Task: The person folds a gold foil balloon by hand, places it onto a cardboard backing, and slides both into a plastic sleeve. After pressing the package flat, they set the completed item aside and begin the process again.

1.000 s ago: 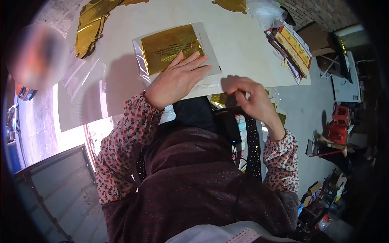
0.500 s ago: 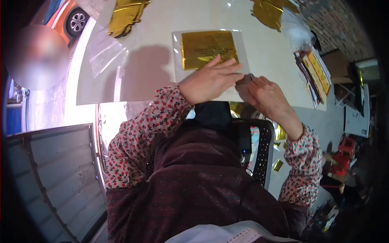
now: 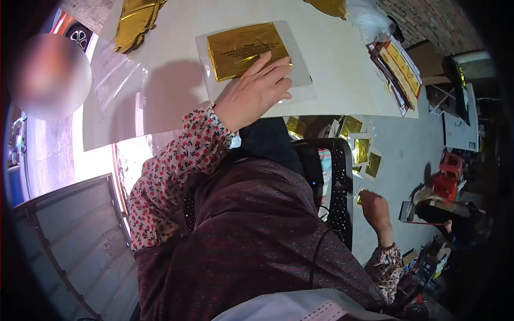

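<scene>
A flat gold foil packet (image 3: 235, 45) with small dark print lies inside a larger clear plastic sleeve (image 3: 301, 85) near the table's front edge. My left hand (image 3: 257, 85) is spread over the packet's lower right part and the sleeve, fingers open and lying flat. My right hand (image 3: 376, 211) is away from the table, low at my right side above the floor. Its fingers are curled closed; whether they hold anything is hidden. A bit of gold (image 3: 360, 197) shows just beside those fingers.
Gold foil pieces (image 3: 136, 21) and a clear plastic sheet (image 3: 120, 80) lie on the table's left. At its right are a stack of printed papers (image 3: 396, 75) and crumpled plastic (image 3: 369, 18). Gold packets (image 3: 362, 150) lie on the floor; red stools (image 3: 448, 174) stand farther right.
My right hand has left the sleeve's lower right edge and dropped down to my right side. My left hand stays on the packet. The view has shifted, and the sleeve appears slightly turned.
</scene>
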`<act>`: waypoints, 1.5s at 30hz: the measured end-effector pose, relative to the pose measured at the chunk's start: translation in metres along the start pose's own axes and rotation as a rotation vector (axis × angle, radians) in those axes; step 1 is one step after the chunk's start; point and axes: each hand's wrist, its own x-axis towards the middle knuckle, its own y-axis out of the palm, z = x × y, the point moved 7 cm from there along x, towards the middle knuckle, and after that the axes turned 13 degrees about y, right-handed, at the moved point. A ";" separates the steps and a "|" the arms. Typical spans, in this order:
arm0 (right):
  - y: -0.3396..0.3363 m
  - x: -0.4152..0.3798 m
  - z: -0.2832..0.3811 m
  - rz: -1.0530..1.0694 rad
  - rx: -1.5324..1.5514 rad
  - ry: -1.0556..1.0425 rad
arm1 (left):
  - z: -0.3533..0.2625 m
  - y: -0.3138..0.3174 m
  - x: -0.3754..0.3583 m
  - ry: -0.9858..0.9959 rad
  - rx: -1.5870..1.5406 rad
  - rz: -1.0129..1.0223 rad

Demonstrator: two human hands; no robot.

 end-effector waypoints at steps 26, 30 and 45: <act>-0.070 0.123 0.251 -0.645 0.384 -0.772 | 0.019 -0.048 -0.038 -0.391 -0.371 -0.293; -0.064 0.139 0.240 -0.643 0.495 -0.726 | 0.024 -0.079 -0.079 -0.362 -0.497 -0.299; -0.070 0.143 0.222 -0.551 0.611 -0.650 | -0.017 -0.063 -0.109 -0.231 -0.019 -0.183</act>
